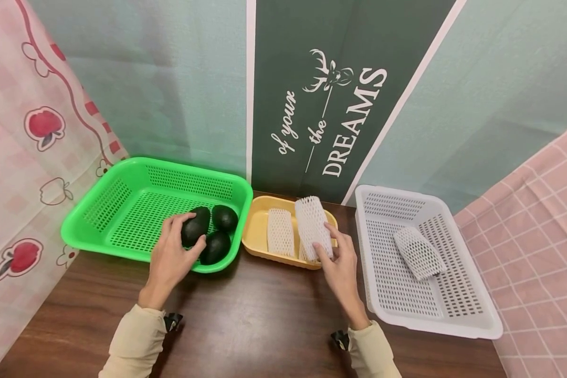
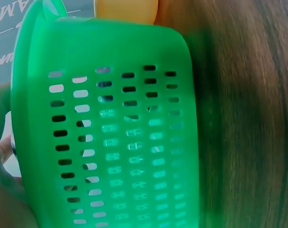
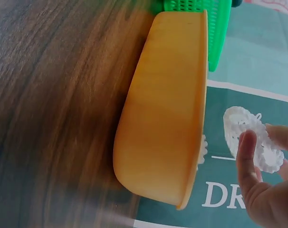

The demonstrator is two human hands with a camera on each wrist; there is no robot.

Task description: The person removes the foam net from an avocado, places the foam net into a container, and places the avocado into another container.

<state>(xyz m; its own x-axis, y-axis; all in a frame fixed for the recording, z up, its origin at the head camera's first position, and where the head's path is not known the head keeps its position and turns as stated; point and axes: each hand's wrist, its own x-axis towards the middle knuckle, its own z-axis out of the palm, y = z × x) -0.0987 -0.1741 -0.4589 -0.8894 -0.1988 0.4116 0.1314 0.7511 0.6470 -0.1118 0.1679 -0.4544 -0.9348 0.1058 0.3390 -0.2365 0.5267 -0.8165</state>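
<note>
In the head view my left hand [image 1: 172, 254] grips a dark avocado [image 1: 196, 227] inside the green basket [image 1: 134, 252]. Two more dark avocados, one behind [image 1: 225, 218] and one in front [image 1: 216, 248], lie beside it at the basket's right end. My right hand [image 1: 340, 260] pinches a white foam net sleeve [image 1: 313, 226] above the yellow tray [image 1: 255, 231]. Another foam net [image 1: 280, 232] lies in that tray, and part of one more shows under the held sleeve. The right wrist view shows thumb and fingers around the sleeve's open end [image 3: 253, 137].
To the right stands a white basket [image 1: 397, 294] with a net-covered item [image 1: 419, 253] in it. All the containers rest on a brown wooden table [image 1: 245, 320]. A printed cloth [image 1: 208, 94] hangs behind, with patterned cloths at both sides.
</note>
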